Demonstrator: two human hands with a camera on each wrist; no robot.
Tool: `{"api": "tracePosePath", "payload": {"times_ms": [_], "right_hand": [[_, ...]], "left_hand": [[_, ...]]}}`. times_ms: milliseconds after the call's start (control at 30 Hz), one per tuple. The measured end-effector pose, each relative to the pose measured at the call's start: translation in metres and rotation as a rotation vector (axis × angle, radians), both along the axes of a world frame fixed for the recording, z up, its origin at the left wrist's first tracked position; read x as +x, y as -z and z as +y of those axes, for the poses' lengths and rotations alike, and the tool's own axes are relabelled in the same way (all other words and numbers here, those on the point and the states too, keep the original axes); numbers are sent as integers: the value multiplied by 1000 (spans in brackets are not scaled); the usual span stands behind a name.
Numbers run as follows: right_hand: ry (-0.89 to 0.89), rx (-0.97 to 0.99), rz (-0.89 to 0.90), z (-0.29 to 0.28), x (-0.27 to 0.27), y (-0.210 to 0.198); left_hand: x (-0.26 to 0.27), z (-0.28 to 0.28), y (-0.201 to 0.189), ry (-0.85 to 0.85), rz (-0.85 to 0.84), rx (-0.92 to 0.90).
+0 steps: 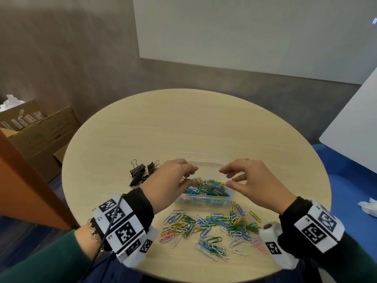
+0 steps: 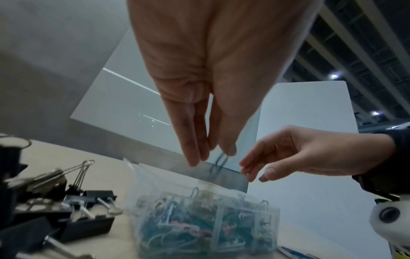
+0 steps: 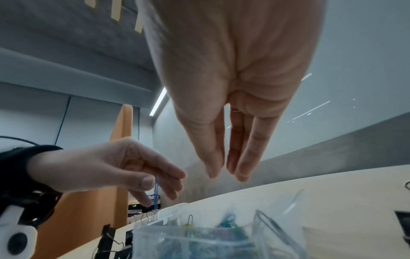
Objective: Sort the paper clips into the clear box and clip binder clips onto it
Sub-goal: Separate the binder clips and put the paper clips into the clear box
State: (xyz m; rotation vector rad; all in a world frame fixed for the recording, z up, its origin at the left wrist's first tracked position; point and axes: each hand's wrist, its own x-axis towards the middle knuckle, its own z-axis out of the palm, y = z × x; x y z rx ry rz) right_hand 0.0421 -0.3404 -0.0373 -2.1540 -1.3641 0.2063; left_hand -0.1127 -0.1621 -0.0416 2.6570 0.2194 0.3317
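Observation:
A clear box (image 1: 204, 201) holding several coloured paper clips stands mid-table, with its lid (image 1: 204, 163) open behind it. My left hand (image 1: 191, 176) hovers over the box's left end and pinches a blue paper clip (image 2: 219, 163) that hangs from thumb and fingers; the right wrist view shows the same paper clip (image 3: 156, 191). My right hand (image 1: 224, 177) hovers over the box's right end, fingers relaxed and holding nothing. Several loose paper clips (image 1: 212, 227) lie on the table in front of the box. Black binder clips (image 1: 140, 172) sit in a heap to its left.
The round wooden table (image 1: 183, 123) ends close behind my wrists. Cardboard boxes (image 1: 40, 135) and an orange panel (image 1: 24, 180) stand at the left. A white board (image 1: 357, 129) leans at the right above a blue surface with crumpled tissue (image 1: 367, 207).

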Motion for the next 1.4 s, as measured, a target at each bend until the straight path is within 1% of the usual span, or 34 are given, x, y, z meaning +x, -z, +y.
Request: {"api": "tracePosePath", "payload": {"times_ms": [67,133,167,233,333,433,467,533,633,733,833,933,1000,1067,1133,1200,1233,1267,1333,1400], "right_hand": [[3,-4,-28,-2,2,1],[11,-31,-39,-8,5,-3],[11,-84,-47,-12,7,-6],[-1,-255,-44,-20,9,-9],[19,-514,-19,-36,12,-6],[52,-624,-9,-47,13,8],[50,-615,-11,-49,12,12],[47,-535,-28,-46,9,16],[102,-383,-67,-34,7,16],[163,-325,11,-22,9,19],[181,-259,70,-15,6,24],[155,-198,44,-11,2,20],[136,-107,32,-9,1,16],[110,-10,60,-8,0,11],[68,70,123,-9,-3,6],[49,90,126,-16,-3,2],[51,48,98,-22,-2,2],[56,-40,60,-30,0,3],[69,-330,-6,-48,7,7],[104,-585,10,-65,11,13]], "left_hand": [[0,1,4,11,78,4],[-1,1,3,21,114,42],[-1,0,1,25,124,73],[-4,-1,-5,35,146,121],[-13,-1,-10,72,251,166],[-28,-3,-6,94,342,178],[-33,-5,-3,94,371,187],[-40,-9,5,96,420,197],[-41,-11,14,94,427,190],[-40,-15,18,91,423,219],[-41,-17,21,127,451,211],[-41,-15,23,130,458,168],[-37,-14,24,138,446,134],[-33,-16,26,157,425,107],[-30,-19,27,165,405,72],[-30,-17,25,158,373,47],[-32,-15,22,150,360,49],[-36,-11,20,140,355,56],[-47,-3,16,125,393,66],[-60,5,16,115,483,59]]}}
